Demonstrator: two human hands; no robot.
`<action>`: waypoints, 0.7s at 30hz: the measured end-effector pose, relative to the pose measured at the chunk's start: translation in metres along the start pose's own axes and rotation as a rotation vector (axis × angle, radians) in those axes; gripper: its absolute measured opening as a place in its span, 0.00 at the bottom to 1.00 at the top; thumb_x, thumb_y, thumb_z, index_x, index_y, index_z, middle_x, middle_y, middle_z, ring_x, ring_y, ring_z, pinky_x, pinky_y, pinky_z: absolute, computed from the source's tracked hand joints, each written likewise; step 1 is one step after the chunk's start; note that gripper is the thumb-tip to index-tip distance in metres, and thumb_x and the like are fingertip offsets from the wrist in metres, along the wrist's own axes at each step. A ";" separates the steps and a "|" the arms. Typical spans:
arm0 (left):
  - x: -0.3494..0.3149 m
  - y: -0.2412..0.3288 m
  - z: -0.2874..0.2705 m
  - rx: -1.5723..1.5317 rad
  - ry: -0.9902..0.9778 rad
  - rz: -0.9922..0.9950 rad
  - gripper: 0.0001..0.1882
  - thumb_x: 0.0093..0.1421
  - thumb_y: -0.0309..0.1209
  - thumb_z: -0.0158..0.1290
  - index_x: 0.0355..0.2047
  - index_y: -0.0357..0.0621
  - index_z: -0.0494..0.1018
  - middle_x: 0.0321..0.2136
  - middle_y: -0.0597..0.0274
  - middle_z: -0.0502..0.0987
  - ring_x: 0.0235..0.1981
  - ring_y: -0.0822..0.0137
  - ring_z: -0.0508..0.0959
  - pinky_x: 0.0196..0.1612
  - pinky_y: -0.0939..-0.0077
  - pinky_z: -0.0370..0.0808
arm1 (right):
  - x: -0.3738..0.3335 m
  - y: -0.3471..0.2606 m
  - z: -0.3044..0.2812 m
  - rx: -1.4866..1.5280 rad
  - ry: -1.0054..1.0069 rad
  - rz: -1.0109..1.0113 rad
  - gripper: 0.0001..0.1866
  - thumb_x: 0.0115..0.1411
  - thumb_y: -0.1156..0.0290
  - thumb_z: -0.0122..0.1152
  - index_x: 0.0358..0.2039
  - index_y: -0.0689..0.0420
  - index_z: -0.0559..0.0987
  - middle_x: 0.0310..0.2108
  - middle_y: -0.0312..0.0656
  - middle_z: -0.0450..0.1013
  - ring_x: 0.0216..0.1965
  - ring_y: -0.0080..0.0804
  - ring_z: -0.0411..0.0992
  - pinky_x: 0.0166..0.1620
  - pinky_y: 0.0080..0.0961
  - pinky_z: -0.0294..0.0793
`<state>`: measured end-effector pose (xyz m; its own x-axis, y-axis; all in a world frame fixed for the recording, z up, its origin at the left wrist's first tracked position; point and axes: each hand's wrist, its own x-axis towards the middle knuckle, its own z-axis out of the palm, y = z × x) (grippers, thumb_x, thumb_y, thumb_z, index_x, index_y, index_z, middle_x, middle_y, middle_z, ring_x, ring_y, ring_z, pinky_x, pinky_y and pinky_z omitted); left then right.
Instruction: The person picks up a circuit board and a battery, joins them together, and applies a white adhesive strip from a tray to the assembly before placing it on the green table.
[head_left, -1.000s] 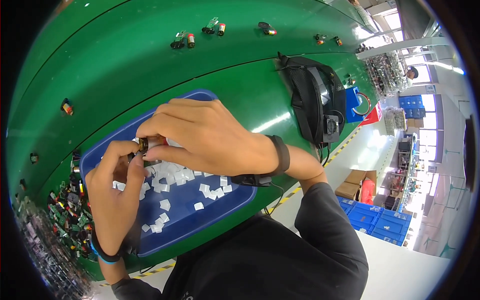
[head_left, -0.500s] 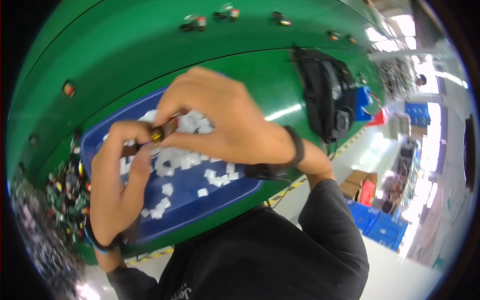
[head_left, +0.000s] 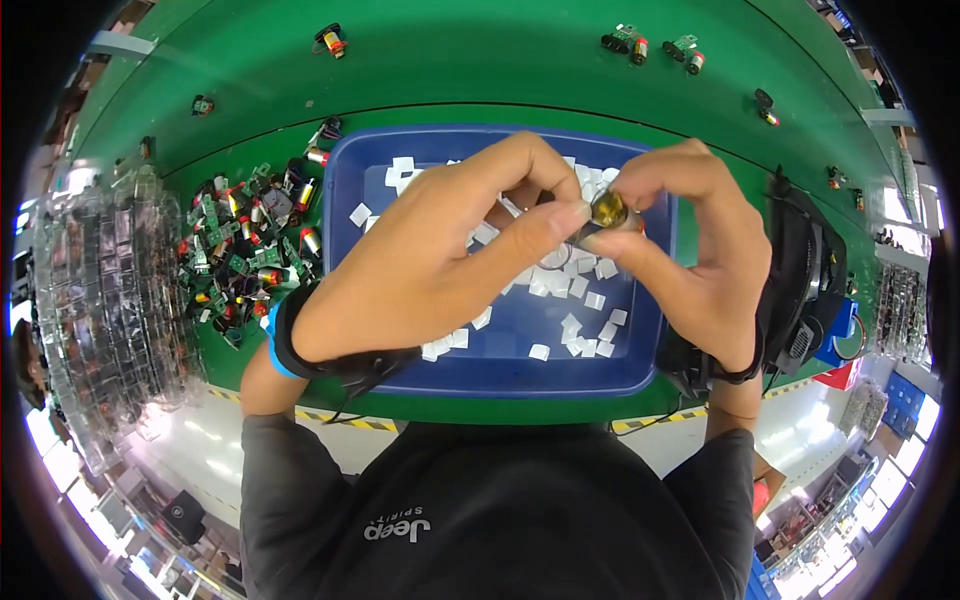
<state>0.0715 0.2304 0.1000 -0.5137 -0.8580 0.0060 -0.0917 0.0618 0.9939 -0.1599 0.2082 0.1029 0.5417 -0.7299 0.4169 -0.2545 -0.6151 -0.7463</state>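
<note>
Over a blue plastic tub [head_left: 450, 385], both of my hands are raised and brought close together. A small part with a shiny yellow round end [head_left: 609, 210] sits between them. My left hand [head_left: 450, 235] pinches at its left side with thumb and forefinger. My right hand [head_left: 700, 225] grips it from the other side, fingers curled and thumb underneath. Most of the part is covered by my fingers, so its exact kind cannot be made out. Many small white square pieces [head_left: 540, 352] lie loose in the tub below.
Left of the tub lies a heap of green circuit boards with red and yellow cylinders [head_left: 265, 225]. Beyond it stand stacked clear trays [head_left: 115, 300]. Similar assemblies [head_left: 332, 40] are spread along the far green surface [head_left: 470, 60]. A black bag [head_left: 800, 260] lies at the right.
My view has swung left and levelled, so the tub and heap appear farther right in the picture. Both hands still hold the small part, whose yellow round end now shows more clearly.
</note>
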 end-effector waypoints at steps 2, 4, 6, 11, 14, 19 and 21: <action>-0.001 0.002 0.001 0.145 0.045 0.068 0.07 0.71 0.29 0.49 0.42 0.37 0.71 0.40 0.62 0.74 0.37 0.73 0.76 0.38 0.78 0.77 | -0.001 -0.003 0.003 0.070 0.037 0.089 0.17 0.54 0.79 0.72 0.43 0.62 0.76 0.33 0.37 0.74 0.36 0.27 0.72 0.40 0.23 0.72; -0.001 0.005 0.001 -0.019 0.005 -0.032 0.06 0.71 0.28 0.50 0.42 0.37 0.70 0.38 0.63 0.75 0.35 0.75 0.76 0.37 0.79 0.77 | 0.002 -0.013 0.004 0.419 0.036 0.401 0.16 0.58 0.80 0.67 0.46 0.63 0.74 0.33 0.36 0.73 0.36 0.23 0.71 0.40 0.21 0.72; -0.001 0.006 -0.001 -0.101 -0.015 -0.084 0.06 0.70 0.28 0.50 0.42 0.38 0.70 0.37 0.64 0.75 0.34 0.75 0.76 0.37 0.79 0.77 | 0.005 -0.017 0.001 0.596 0.035 0.558 0.16 0.60 0.80 0.65 0.47 0.64 0.73 0.34 0.36 0.73 0.35 0.21 0.70 0.40 0.20 0.71; 0.001 0.012 -0.004 -0.159 -0.061 -0.148 0.05 0.69 0.27 0.51 0.41 0.38 0.69 0.34 0.64 0.74 0.34 0.77 0.76 0.34 0.80 0.76 | 0.004 -0.021 0.000 0.832 -0.011 0.646 0.15 0.61 0.80 0.63 0.47 0.64 0.72 0.35 0.36 0.73 0.34 0.20 0.69 0.38 0.20 0.71; -0.003 0.017 0.001 -0.034 -0.005 -0.177 0.05 0.68 0.26 0.50 0.41 0.38 0.69 0.34 0.64 0.74 0.33 0.77 0.76 0.33 0.81 0.75 | -0.001 -0.023 0.008 0.612 0.096 0.538 0.16 0.59 0.81 0.66 0.46 0.63 0.72 0.34 0.35 0.73 0.33 0.21 0.69 0.37 0.21 0.70; -0.007 0.018 0.009 0.182 0.072 -0.137 0.04 0.64 0.23 0.45 0.39 0.38 0.68 0.35 0.62 0.74 0.34 0.75 0.74 0.35 0.81 0.72 | -0.002 -0.015 0.006 0.001 0.035 0.047 0.18 0.49 0.79 0.75 0.40 0.61 0.77 0.33 0.37 0.75 0.33 0.28 0.70 0.36 0.26 0.70; -0.006 0.018 0.006 0.043 0.027 -0.167 0.05 0.62 0.24 0.42 0.37 0.39 0.67 0.37 0.60 0.74 0.37 0.73 0.73 0.40 0.79 0.71 | 0.001 -0.016 0.003 -0.170 0.017 -0.120 0.18 0.44 0.78 0.78 0.35 0.60 0.80 0.33 0.39 0.76 0.33 0.32 0.71 0.36 0.28 0.70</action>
<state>0.0682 0.2396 0.1176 -0.4649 -0.8716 -0.1556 -0.2104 -0.0619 0.9756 -0.1526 0.2187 0.1138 0.5632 -0.6521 0.5076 -0.3211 -0.7387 -0.5927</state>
